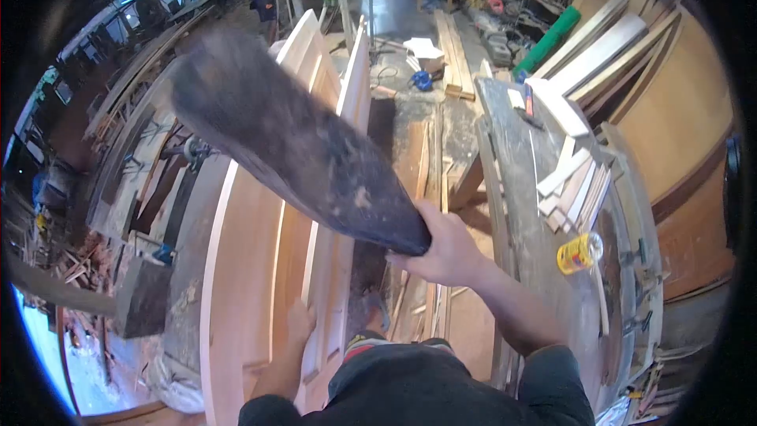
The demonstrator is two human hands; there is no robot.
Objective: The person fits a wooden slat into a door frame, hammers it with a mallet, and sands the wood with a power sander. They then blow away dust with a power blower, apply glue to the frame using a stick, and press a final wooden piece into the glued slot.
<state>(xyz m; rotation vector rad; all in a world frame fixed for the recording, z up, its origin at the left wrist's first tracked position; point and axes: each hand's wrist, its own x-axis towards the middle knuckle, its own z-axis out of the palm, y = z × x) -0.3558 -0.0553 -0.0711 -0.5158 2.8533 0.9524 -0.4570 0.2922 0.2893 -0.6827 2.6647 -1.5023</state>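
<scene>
Right hand fisted around dark cloth (blurred); left hand on panelled door, finger spread indiscernible.

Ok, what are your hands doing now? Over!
Right hand shut on dark board, held up over door. Left hand on door, grip unclear. Bench close on right, yellow can on it.

A dark grey, blotched slab crosses pale pinkish-tan door panels; a yellow bottle lies on the grey workbench.
</scene>
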